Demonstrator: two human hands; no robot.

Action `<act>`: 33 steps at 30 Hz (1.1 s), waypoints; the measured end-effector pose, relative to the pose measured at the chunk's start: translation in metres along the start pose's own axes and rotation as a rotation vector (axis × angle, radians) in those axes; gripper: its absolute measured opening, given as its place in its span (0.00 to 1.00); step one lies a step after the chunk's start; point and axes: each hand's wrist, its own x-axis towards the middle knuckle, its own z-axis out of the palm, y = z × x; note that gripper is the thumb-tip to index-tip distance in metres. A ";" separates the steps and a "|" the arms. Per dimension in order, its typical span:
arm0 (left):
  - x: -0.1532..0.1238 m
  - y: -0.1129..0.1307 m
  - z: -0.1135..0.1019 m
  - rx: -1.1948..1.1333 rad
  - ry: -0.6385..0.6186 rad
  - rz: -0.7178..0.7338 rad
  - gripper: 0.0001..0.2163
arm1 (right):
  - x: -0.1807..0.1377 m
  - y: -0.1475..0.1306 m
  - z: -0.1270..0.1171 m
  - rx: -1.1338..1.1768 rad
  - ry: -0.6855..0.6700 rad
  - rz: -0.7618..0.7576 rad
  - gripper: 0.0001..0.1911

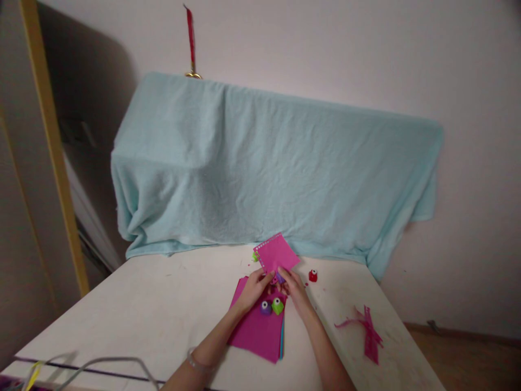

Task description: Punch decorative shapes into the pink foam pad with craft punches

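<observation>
A square of pink paper (280, 253), with small holes punched along two edges, is held up over the table. My left hand (257, 285) pinches its lower left edge. At the lower corner, my right hand (293, 283) is closed around a small purple paper punch (279, 278), partly hidden by the fingers. Below my hands, another purple punch (266, 308) and a green punch (277, 306) sit on a stack of pink paper (254, 334); blue sheets show at its right edge.
A red punch (313, 276) stands right of my hands, and a green punch (255, 256) is partly behind the paper. Pink paper scraps (369, 336) lie farther right on the white table (175, 304). A light blue cloth (277, 168) hangs along the back; a grey cable (109, 359) crosses the near left.
</observation>
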 end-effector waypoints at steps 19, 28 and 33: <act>-0.004 0.017 -0.002 -0.010 -0.044 0.016 0.19 | -0.001 0.005 0.002 0.051 0.006 -0.045 0.23; 0.000 0.005 -0.002 0.011 -0.032 0.021 0.20 | 0.001 0.008 -0.001 0.076 -0.036 -0.053 0.20; 0.001 -0.001 -0.002 0.139 -0.002 -0.071 0.22 | 0.001 0.007 0.000 0.120 -0.009 -0.070 0.20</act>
